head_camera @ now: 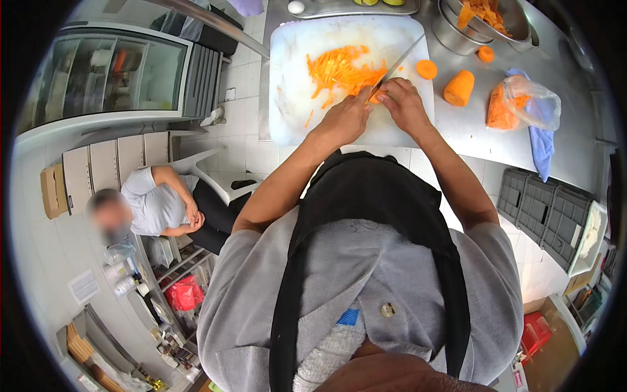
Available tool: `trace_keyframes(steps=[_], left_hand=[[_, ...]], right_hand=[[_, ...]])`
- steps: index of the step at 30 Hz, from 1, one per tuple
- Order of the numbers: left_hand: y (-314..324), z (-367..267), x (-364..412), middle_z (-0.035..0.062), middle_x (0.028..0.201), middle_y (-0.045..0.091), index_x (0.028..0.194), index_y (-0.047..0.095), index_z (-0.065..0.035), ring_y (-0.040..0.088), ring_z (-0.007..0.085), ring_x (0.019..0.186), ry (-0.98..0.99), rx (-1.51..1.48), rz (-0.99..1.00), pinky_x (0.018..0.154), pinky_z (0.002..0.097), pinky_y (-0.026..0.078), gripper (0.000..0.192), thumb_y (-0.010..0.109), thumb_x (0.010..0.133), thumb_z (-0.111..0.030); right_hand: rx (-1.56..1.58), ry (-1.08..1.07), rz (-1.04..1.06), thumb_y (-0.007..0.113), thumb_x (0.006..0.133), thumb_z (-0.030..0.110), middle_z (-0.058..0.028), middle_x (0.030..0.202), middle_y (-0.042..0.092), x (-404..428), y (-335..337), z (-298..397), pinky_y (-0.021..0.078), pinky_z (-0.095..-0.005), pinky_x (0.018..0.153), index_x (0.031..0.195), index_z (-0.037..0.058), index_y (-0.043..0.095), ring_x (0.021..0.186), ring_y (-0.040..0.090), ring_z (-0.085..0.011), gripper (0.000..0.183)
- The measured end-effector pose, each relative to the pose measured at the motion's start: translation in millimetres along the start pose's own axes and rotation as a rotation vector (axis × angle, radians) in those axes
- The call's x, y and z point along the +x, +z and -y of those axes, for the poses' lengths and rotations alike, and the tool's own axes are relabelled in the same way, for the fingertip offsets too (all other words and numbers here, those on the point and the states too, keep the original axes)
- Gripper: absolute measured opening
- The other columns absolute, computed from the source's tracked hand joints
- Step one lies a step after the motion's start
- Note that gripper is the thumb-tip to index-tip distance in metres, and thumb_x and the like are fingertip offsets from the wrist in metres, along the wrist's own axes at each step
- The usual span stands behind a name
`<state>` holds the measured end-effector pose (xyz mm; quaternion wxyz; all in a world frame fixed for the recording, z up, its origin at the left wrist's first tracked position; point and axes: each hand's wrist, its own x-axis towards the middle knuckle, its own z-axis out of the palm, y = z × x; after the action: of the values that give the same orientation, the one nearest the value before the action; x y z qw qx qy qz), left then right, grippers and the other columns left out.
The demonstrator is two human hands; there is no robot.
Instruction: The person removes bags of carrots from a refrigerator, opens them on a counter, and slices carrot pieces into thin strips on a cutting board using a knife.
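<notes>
My left hand (345,117) grips a kitchen knife (403,57), its blade slanting up and right across the white cutting board (289,117). The fingers hide the handle. Beside the blade, my right hand (402,100) holds a piece of carrot (376,97) against the board, partly covered by the fingers. A pile of thin carrot strips (338,68) lies left of the knife. One round carrot slice (426,69) sits at the board's right edge. On the steel table, a thick peeled carrot piece (459,88) and a small carrot piece (485,54) lie farther right.
Steel bowls (463,39), the upper one with carrot peelings, stand at the upper right. A plastic bag of carrot (509,105) rests on a blue cloth (542,152). Behind the board are a metal tray (343,9) and an egg (296,7). A seated person (159,201) is at left.
</notes>
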<state>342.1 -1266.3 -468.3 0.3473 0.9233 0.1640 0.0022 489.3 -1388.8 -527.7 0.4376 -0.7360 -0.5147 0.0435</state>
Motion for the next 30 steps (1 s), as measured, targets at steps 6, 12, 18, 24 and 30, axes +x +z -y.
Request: trace_keyframes(steps=[6,12,18,24,30], left_hand=[[3.6,1.4,-2.2,0.0343,0.107,0.061,0.136,0.041,-0.002,0.06,0.047,0.101,-0.039,-0.006,0.061,0.086,0.0512,0.046,0.042,0.049,0.098,-0.018],[-8.0,-21.8,-4.6,0.0359,0.106,0.061,0.14,0.038,0.0013,0.06,0.0469,0.101,-0.103,0.012,0.131,0.085,0.0504,0.047,0.047,0.049,0.098,-0.016],[-12.8,-35.7,-9.0,0.0334,0.109,0.062,0.14,0.039,0.0016,0.06,0.047,0.103,-0.164,0.017,0.154,0.088,0.0497,0.046,0.046,0.049,0.099,-0.017],[-4.7,-33.1,-2.6,0.0333,0.111,0.061,0.139,0.039,0.002,0.059,0.0466,0.104,-0.115,0.035,0.091,0.09,0.0485,0.046,0.046,0.048,0.099,-0.018],[-3.6,-35.2,4.6,0.0334,0.117,0.06,0.142,0.039,0.0006,0.058,0.0461,0.11,-0.164,-0.019,0.133,0.094,0.0473,0.046,0.048,0.05,0.099,-0.019]], right_hand=[[0.059,-0.007,-0.058,0.071,0.083,0.01,-0.0083,0.098,0.062,-6.1,4.1,-2.9,0.0462,-0.0419,0.084,0.096,0.0066,0.063,0.096,0.057,-0.0329,0.016],[0.025,0.004,-0.001,0.068,0.085,0.013,-0.0076,0.096,0.06,-7.8,1.6,-14.9,0.0439,-0.0419,0.085,0.092,0.0082,0.063,0.096,0.055,-0.0308,0.01],[0.015,-0.033,-0.017,0.066,0.085,0.007,-0.0072,0.098,0.061,-13.7,-0.2,-20.6,0.0435,-0.0416,0.083,0.095,0.0084,0.063,0.096,0.055,-0.0309,0.01],[0.031,-0.069,0.005,0.064,0.084,0.003,-0.0075,0.098,0.061,-11.2,-2.7,-20.6,0.0439,-0.0416,0.084,0.095,0.0075,0.063,0.096,0.055,-0.0312,0.012],[0.057,-0.102,-0.004,0.064,0.084,0.002,-0.0079,0.097,0.06,-11.9,-2.7,-21.3,0.0437,-0.0416,0.085,0.093,0.0073,0.062,0.096,0.054,-0.0319,0.011]])
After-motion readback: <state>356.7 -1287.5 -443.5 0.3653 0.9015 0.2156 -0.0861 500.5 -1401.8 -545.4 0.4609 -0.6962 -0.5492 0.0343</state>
